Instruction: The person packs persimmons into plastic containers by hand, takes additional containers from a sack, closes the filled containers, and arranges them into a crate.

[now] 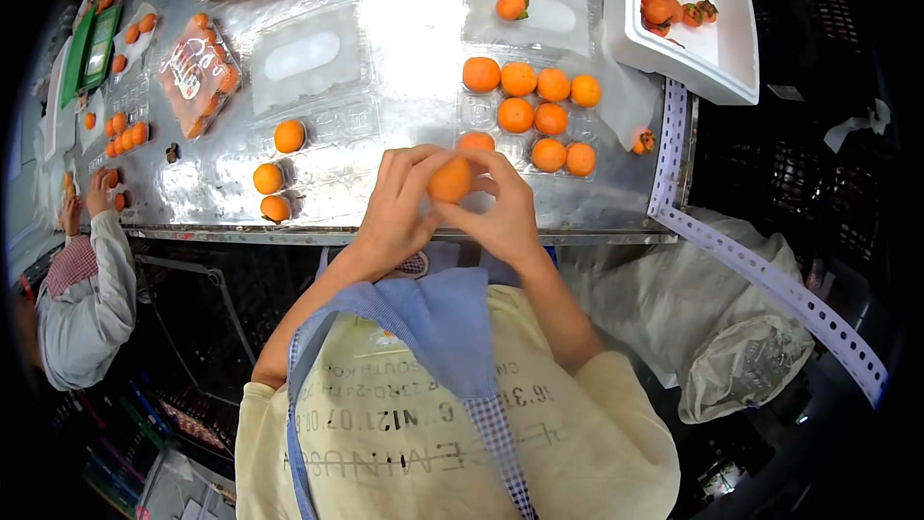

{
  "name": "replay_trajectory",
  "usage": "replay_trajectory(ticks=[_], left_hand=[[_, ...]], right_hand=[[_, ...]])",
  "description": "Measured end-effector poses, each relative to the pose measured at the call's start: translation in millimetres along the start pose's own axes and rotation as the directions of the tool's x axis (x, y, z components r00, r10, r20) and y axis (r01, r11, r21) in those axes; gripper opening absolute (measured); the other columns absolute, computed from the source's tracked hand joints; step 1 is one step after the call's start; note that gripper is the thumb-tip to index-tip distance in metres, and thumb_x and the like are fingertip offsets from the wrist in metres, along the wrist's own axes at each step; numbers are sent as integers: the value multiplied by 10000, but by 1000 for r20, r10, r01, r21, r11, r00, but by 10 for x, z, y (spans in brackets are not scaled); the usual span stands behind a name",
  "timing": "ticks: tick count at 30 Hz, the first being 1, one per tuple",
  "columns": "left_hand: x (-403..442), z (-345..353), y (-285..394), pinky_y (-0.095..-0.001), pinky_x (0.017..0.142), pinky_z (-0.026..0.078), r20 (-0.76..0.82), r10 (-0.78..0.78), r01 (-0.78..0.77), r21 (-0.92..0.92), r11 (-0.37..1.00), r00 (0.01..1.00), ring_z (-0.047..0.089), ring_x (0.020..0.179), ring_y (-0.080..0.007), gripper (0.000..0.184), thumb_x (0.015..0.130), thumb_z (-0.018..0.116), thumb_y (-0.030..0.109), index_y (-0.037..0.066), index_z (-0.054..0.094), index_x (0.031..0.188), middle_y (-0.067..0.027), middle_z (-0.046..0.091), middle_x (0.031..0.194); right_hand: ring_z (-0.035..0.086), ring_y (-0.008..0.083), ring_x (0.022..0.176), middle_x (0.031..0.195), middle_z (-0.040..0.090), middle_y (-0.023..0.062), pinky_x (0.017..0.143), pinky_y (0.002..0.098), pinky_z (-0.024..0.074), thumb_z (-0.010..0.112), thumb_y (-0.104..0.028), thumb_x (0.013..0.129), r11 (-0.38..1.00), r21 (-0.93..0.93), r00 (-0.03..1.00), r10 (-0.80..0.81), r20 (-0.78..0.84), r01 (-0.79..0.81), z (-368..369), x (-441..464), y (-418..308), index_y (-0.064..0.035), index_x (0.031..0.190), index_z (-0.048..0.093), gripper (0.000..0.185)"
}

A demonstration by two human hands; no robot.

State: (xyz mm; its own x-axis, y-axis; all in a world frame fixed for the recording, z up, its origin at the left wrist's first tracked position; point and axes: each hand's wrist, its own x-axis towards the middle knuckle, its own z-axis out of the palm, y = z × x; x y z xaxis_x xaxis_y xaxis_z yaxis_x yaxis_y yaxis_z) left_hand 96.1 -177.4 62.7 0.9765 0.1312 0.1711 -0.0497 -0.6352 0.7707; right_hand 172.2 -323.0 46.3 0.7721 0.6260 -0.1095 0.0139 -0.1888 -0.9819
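Well, at far left, just a co-worker's hand near loose fruit, then a closed clear box packed with fruit. Next, a sparse clear tray with three fruits along its left side. At centre, by the near edge of the metal table, grasping one orange fruit in the fingers of left hand and right hand together. Close beyond, blocking forward and rightward room, a fuller clear tray. Farther right, a white foam box and perforated rail at the table's side edge. Open metal mainly between trays.
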Motion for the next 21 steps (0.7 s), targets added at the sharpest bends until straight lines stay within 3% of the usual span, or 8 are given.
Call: replay_trajectory(ticks=[3, 6, 7, 10, 16, 20, 21], left_hand=[[32, -5, 80, -307, 844, 457, 11, -182, 177, -308, 935, 983, 496, 1070, -230, 577, 698, 674, -68, 34, 470, 1228, -119, 495, 1198], [-5, 14, -7, -314, 887, 447, 230, -343, 400, -701, 591, 910, 501, 1089, -208, 507, 769, 592, -80, 39, 466, 1245, -89, 504, 1198], [-6, 4, 4, -304, 893, 444, 241, -345, 407, -711, 574, 907, 521, 1063, -168, 445, 815, 566, -43, 33, 479, 1245, -78, 505, 1215], [8, -8, -11, -304, 916, 442, 273, -330, 417, -736, 533, 904, 496, 1114, -177, 454, 841, 600, 14, 10, 459, 1272, -91, 489, 1253], [-6, 17, -7, -323, 927, 435, 201, -306, 360, -645, 674, 931, 503, 1128, -185, 432, 846, 608, 49, 39, 484, 1259, -80, 491, 1261], [-85, -7, -96, -293, 883, 439, 308, -414, 513, -594, 619, 857, 541, 1038, -155, 353, 849, 609, 61, 46, 541, 1195, -64, 557, 1167], [-112, 25, -126, -271, 830, 454, 277, -438, 510, -599, 617, 855, 562, 957, -132, 292, 860, 606, 73, 40, 566, 1147, -55, 601, 1068]], right_hand=[[572, 207, 1043, 1162, 539, 123, 867, 318, 499, 744, -56, 720, 949, 307, 998, 67, 9, -67, -70, -34, 144, 31, 1231, 464, 589], [534, 227, 1119, 1229, 512, 136, 899, 338, 492, 700, 7, 752, 874, 474, 994, 106, 38, -111, -137, -63, 163, 41, 1267, 438, 579], [521, 235, 1140, 1246, 501, 142, 906, 344, 491, 686, 27, 760, 854, 504, 992, 117, 51, -127, -147, -71, 160, 43, 1277, 429, 577], [499, 231, 1167, 1268, 486, 144, 917, 347, 488, 680, 48, 757, 852, 513, 994, 99, 41, -106, -146, -89, 183, 37, 1287, 424, 590], [534, 213, 1121, 1231, 519, 130, 874, 336, 503, 694, 31, 742, 931, 359, 996, -43, -75, 67, -232, -80, 224, 12, 1268, 449, 580], [605, 184, 961, 1104, 597, 111, 802, 303, 510, 739, -61, 715, 998, -25, 920, 36, -390, -50, -846, -5, 384, 3, 1214, 501, 557], [622, 181, 903, 1064, 616, 113, 780, 295, 511, 753, -91, 703, 990, -112, 872, 24, -489, -90, -991, 28, 451, 1, 1192, 520, 549]])
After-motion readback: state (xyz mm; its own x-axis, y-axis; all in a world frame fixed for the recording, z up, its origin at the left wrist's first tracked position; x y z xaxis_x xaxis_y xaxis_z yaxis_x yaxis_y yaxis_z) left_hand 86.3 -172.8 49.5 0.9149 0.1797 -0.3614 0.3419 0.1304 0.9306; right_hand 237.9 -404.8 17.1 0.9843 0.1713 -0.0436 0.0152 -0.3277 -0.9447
